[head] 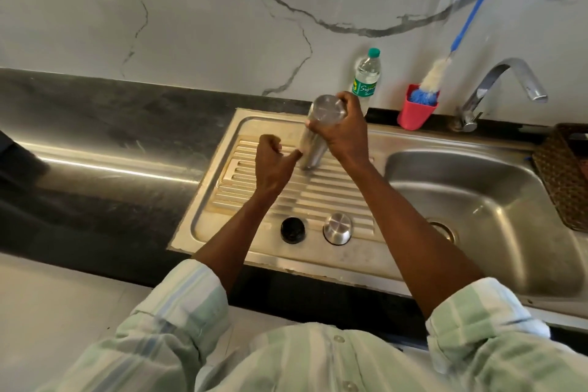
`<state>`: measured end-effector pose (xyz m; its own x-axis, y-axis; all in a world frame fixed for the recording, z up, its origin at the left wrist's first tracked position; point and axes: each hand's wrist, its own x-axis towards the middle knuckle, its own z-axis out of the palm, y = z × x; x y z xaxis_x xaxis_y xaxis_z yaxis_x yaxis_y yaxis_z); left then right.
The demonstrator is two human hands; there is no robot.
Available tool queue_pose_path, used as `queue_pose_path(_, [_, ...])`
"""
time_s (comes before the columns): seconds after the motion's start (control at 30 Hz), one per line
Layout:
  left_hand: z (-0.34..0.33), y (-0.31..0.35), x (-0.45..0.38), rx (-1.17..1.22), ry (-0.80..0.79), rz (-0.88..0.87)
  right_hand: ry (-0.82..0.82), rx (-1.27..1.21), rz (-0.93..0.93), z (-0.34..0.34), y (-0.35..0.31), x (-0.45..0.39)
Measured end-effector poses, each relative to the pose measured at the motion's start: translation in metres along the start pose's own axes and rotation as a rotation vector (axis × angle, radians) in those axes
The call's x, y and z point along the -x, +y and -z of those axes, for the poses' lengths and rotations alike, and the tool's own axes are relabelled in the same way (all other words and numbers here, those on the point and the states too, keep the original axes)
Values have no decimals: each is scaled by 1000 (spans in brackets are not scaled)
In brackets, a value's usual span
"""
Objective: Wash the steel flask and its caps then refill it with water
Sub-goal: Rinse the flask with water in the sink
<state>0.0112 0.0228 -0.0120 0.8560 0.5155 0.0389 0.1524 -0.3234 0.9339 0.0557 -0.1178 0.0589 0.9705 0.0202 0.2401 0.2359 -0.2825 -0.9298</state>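
Note:
The steel flask (313, 146) stands slightly tilted on the ribbed drainboard (321, 197), its flat end up. My right hand (342, 132) grips its upper part from the right. My left hand (270, 164) hovers just left of the flask with fingers curled and nothing in it; its thumb points at the flask's lower end, and I cannot tell if it touches. A black inner cap (292, 230) and a steel outer cap (338, 228) sit side by side at the drainboard's near edge.
The sink basin (477, 197) lies to the right, with the tap (506, 83) behind it. A plastic water bottle (366, 79) and a red cup (415, 114) holding a long blue-handled brush stand at the wall. A woven basket (566, 175) sits far right. Dark counter (95, 137) extends left.

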Motion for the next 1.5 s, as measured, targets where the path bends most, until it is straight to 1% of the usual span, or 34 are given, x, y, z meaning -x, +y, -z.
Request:
queue_pose_path(0.03, [2,0,-5,-71,-74,-102,-21,49,44,-5,-5,-2])
queue_pose_path(0.07, [3,0,-11,-119,-159,-151,-41,80,64,-10,-8,-3])
queue_pose_path(0.13, [8,1,-20,-164,-277,-186,-79,104,65,-17,-12,-4])
queue_pose_path(0.2, [13,0,-29,-169,-330,-226,-99,92,55,-23,-14,-3])
queue_pose_path(0.23, [16,-1,-32,-181,-336,-255,-106,90,54,-25,-14,-4])
queue_pose_path(0.3, [22,-4,-37,-196,-300,-299,-151,84,46,-27,-12,-4])
queue_pose_path(0.37, [28,-8,-39,-184,-267,-317,-212,28,-1,-29,-11,-7])
queue_pose_path(0.43, [33,-13,-43,-169,-269,-324,-211,-73,-62,-31,-4,-10])
queue_pose_path(0.53, [37,-19,-47,-158,-283,-308,-179,-153,-180,-32,9,-11])
queue_pose_path(0.63, [38,-21,-48,-116,-280,-279,-197,-206,-305,-34,25,-9])
queue_pose_path(0.73, [39,-21,-49,-68,-294,-245,-228,-236,-323,-39,30,-6])
queue_pose_path(0.9, [39,-23,-49,-23,-324,-224,-211,-268,-327,-44,35,-5])
queue_pose_path(1.27, [34,-34,-40,-25,-262,-204,-191,-177,-325,-43,48,-1])
queue_pose_path(1.4, [30,-38,-30,13,-111,-205,-182,-108,-322,-42,54,3])
queue_pose_path(1.5, [27,-37,-18,10,87,-282,-179,-68,-321,-38,61,8])
